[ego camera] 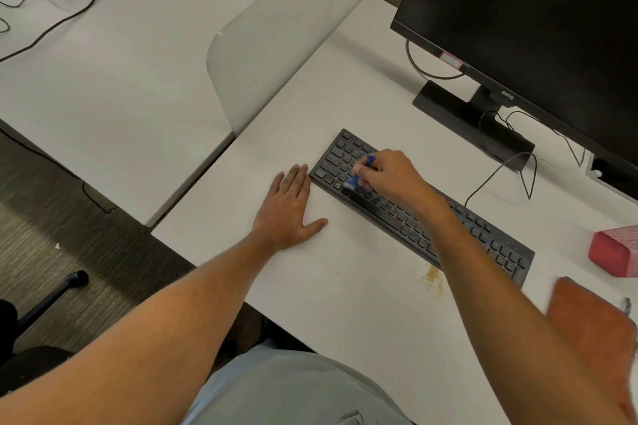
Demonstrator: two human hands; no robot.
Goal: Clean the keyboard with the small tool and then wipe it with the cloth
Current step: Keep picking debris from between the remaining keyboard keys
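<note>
A black keyboard (411,217) lies slantwise on the white desk (362,286). My right hand (390,176) grips a small blue brush (360,173), its pale bristles down on the keys near the keyboard's left end. My left hand (290,207) lies flat on the desk, fingers straight, fingertips right beside the keyboard's left edge. An orange cloth (593,317) lies at the desk's right edge, partly cut off by the frame. My right forearm covers part of the keyboard's middle.
A black monitor (538,17) on its stand (462,114) rises behind the keyboard, cables trailing beside it. A red box (614,252) sits at the right. A brownish stain (431,276) marks the desk. A white divider panel (276,45) separates the neighbouring desk, left.
</note>
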